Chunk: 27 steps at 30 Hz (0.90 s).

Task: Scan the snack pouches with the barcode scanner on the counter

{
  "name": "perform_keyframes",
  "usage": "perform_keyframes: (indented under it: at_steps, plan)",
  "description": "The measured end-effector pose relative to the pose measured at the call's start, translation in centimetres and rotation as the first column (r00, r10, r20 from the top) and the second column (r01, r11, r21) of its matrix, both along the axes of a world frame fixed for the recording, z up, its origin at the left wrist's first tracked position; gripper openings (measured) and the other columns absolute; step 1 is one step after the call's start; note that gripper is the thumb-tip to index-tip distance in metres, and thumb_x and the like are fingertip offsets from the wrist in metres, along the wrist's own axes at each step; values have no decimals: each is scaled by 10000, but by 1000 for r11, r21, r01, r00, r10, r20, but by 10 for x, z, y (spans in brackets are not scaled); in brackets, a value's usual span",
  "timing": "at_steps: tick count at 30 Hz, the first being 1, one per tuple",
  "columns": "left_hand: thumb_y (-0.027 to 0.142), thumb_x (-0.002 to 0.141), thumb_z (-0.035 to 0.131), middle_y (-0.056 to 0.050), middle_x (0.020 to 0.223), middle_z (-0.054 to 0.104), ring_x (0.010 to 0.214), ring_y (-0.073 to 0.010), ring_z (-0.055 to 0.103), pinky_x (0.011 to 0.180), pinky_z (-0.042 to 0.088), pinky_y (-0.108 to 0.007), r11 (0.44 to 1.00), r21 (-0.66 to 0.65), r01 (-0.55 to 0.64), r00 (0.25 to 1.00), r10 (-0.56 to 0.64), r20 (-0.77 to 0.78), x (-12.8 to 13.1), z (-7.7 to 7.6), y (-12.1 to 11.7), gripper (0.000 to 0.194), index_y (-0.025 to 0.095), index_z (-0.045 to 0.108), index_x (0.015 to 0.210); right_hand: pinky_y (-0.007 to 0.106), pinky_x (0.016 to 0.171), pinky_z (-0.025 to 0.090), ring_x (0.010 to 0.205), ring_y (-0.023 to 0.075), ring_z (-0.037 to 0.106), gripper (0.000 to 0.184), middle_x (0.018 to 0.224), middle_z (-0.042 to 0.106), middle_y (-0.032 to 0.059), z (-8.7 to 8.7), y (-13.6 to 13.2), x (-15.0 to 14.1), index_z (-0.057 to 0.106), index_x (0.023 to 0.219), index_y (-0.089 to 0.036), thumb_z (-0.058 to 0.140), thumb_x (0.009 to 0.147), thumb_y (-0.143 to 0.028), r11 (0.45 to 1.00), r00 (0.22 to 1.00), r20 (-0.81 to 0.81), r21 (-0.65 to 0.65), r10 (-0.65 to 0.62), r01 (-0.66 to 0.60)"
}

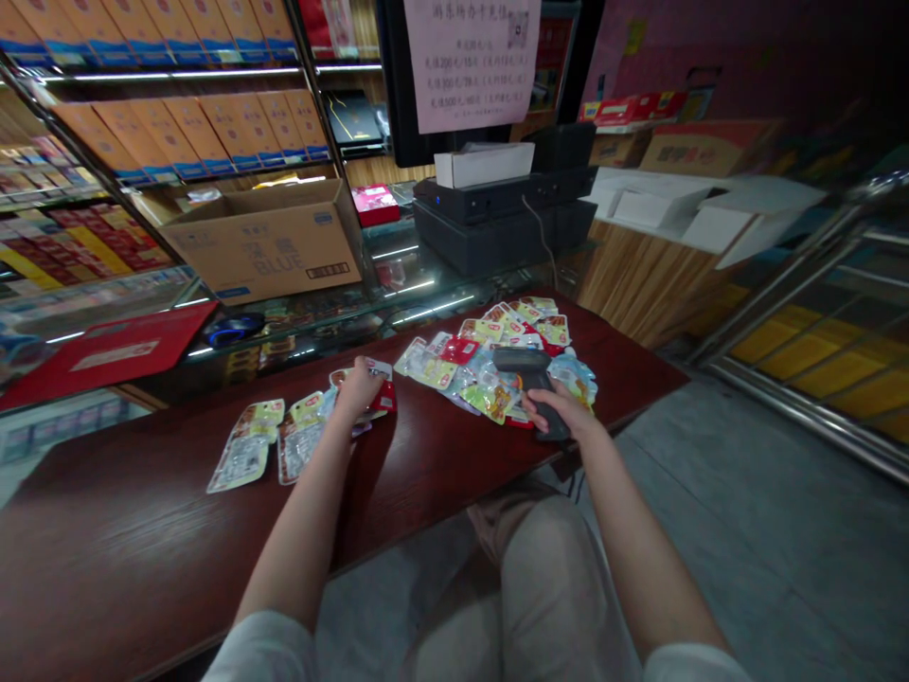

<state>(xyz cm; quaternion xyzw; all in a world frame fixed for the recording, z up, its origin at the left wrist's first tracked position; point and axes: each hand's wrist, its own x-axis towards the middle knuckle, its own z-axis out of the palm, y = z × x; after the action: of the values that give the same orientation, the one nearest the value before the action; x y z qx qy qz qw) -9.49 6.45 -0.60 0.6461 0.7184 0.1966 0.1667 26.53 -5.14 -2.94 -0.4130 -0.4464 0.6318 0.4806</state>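
Note:
My right hand (558,407) is wrapped round the handle of a dark barcode scanner (522,359), held over the right-hand pile of snack packets (490,365). That pile is a loose heap of small plastic packets in yellow, red and clear. My left hand (361,386) is closed at the edge of a smaller group, with a red and white snack packet (384,393) at its fingers. Beside my left forearm lie more yellow and clear packets (250,445), partly covered by the arm. All of them rest on a dark red-brown tabletop (440,474).
Behind the table stands a glass counter with an open cardboard box (276,246), a computer mouse (234,329), a red sheet (114,350) and a black cash-register unit (504,208). Shelves of orange boxes (205,128) rise at the left. A metal railing (816,417) is at the right.

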Motion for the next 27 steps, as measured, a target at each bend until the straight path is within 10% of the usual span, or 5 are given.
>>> perform_keyframes:
  at_steps: [12, 18, 27]
  plan:
    - [213, 937, 348, -225, 1332, 597, 1215, -403, 551, 978, 441, -550, 985, -74, 158, 761, -169, -626, -33, 13, -36, 441, 123, 666, 1229, 217, 321, 303, 348, 74, 402, 400, 576, 513, -74, -5, 1, 2, 512, 951, -201, 730, 695, -417, 1000, 993, -116, -10, -25, 24]
    - [130, 907, 319, -262, 1248, 634, 1153, -408, 599, 904, 484, -567, 990, -126, 59, 748, -127, -651, -44, 17, -36, 457, 81, 685, 1176, 222, 327, 291, 349, 69, 380, 397, 582, 507, -74, -6, 0, 2, 503, 938, -208, 719, 690, -431, 1000, 992, -124, 12, -18, 19]
    - [297, 933, 469, -230, 1295, 611, 1259, -342, 563, 1097, 390, -492, 930, 164, 330, 900, -258, -351, 11, 3, -13, 426, 95, 585, 1290, 229, 335, 245, 360, 66, 341, 379, 596, 484, -71, 12, -1, 2, 479, 905, -223, 712, 703, -444, 998, 986, -163, 54, -29, 38]
